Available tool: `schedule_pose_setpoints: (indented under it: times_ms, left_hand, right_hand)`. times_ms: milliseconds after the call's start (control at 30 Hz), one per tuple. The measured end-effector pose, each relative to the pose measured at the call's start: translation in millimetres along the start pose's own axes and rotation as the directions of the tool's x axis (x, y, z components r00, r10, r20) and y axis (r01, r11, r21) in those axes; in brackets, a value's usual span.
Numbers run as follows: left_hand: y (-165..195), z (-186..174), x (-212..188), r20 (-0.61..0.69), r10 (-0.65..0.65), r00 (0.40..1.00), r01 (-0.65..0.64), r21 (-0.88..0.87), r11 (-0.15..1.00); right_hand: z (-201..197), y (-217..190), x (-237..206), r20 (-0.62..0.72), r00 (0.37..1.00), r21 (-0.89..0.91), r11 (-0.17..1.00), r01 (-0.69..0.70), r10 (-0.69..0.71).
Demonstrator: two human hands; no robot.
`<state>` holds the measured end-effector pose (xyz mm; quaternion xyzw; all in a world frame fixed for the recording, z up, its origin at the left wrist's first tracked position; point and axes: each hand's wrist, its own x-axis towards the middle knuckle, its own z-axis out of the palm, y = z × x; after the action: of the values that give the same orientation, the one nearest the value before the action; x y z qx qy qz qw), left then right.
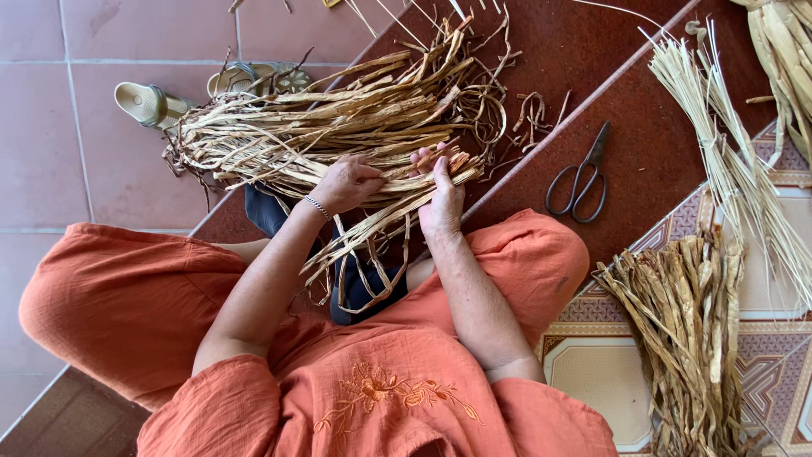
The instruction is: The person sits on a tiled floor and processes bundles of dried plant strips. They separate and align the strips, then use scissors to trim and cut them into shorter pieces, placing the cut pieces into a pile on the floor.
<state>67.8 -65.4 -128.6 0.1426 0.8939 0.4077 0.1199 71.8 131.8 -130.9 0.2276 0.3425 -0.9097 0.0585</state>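
Both hands were closed on a bundle of dried fibre strips (338, 127) lying across the person's lap. In the head view, the left hand (348, 182) gripped the strips from above, while the right hand (441, 199) pinched a few strands just to its right, fingers upright. Loose ends hung down between the knees. Scissors (580, 179) lay on the red step to the right, near two more bundles (685, 330). Sandals (152, 103) sat far left. Sorting seemed under way; separating a strand would need a careful pull.
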Motion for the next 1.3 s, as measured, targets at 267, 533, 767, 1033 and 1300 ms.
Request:
schedule_pose_setpoints:
  times_ms: [267, 533, 767, 1033, 1300]
  left_hand:
    - [-7, -34, 7, 0.164, -0.341, 0.926, 0.378, -0.349, 0.858]
    - [-11, -37, 48, -0.184, -0.327, 0.927, 0.374, 0.368, 0.851]
    - [-5, -28, 47, -0.232, -0.278, 0.932, 0.331, 0.233, 0.915]
    - [23, 5, 2, -0.150, -0.122, 0.981, 0.051, -0.407, 0.912]
    - [2, -42, -17, -0.413, 0.066, 0.908, -0.114, -0.093, 0.989]
  right_hand:
    - [0, 9, 1, -0.048, 0.999, -0.070, 0.997, 0.019, -0.022]
    - [21, 6, -4, -0.051, 0.999, -0.190, 0.982, 0.002, -0.012]
    - [14, 11, 5, -0.049, 0.999, -0.287, 0.958, -0.019, 0.005]
    - [13, -1, 16, -0.018, 0.992, -0.141, 0.982, -0.122, 0.121]
    - [27, -60, -3, 0.118, 0.967, -0.219, 0.944, 0.246, -0.224]
